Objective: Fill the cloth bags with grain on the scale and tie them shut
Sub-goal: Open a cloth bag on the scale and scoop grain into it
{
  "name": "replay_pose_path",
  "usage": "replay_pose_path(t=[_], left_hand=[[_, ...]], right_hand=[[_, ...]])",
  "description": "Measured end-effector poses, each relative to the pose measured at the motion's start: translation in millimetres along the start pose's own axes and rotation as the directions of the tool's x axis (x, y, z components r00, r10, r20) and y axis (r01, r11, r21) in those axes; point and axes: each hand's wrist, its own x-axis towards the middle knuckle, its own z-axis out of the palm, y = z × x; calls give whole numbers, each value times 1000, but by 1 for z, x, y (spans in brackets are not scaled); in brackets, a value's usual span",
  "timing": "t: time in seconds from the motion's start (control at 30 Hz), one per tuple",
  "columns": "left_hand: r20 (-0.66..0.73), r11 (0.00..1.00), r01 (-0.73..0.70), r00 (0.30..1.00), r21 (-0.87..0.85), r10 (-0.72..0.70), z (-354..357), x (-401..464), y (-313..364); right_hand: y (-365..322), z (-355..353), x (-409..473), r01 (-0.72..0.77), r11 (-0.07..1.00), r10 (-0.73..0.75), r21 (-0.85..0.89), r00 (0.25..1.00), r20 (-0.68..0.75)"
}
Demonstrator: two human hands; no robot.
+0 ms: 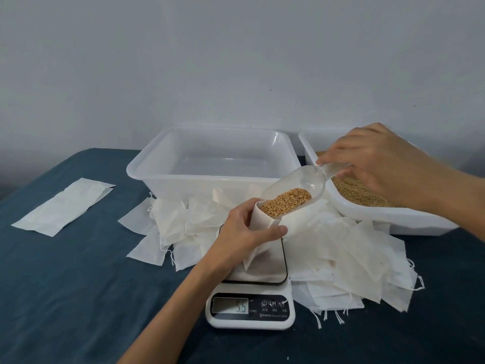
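Grain point(286, 203) sits in the clear scoop point(296, 190), tipped toward the mouth of the cloth bag point(259, 227) you are holding over the scale point(252, 292). More grain fills the white tub point(393, 216) under your right hand.

Your biggest worry is the empty tub point(210, 158) past your left hand and the full tub beside it. They are close. If you swing the scoop wide you could bump a rim and shake grain out.

Next is the heap of spare bags point(341, 250) lying all round the scale, some touching it. If one leans on the plate, I think the number on the little screen will be wrong. Spilled grain would also hide in those folds.

Then the scale itself. The bag's bottom corner rests on the plate while your left hand point(244, 237) holds it up, so your hand may add or take away weight. Let go before you trust the number.

Now the bag. Your left hand is curled round its top, thumb in front, keeping the mouth open. The mouth looks only a little wider than the scoop lip. If your grip slips, the mouth may fold shut and the grain will run down the outside.

Last, the scoop. Your right hand point(372, 164) pinches its handle with fingers and thumb. Tip it too fast and the grain may rush out and jump over the edge. Go slow.
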Motion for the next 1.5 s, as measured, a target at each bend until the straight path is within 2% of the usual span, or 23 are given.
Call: replay_pose_path(t=[0.6,1.23,1.5], left_hand=[[-51,1000,21,998,-2,-21,3,2,-4],[-40,1000,21,999,2,-21,1,2,-4],[-42,1000,17,999,-21,-18,2,2,-2]], right_hand=[[1,3,-2,54,997,-57,-57,997,-49],[6,8,-4,70,993,-78,-96,993,-89],[7,9,-3,116,983,-136,-144,981,-140]])
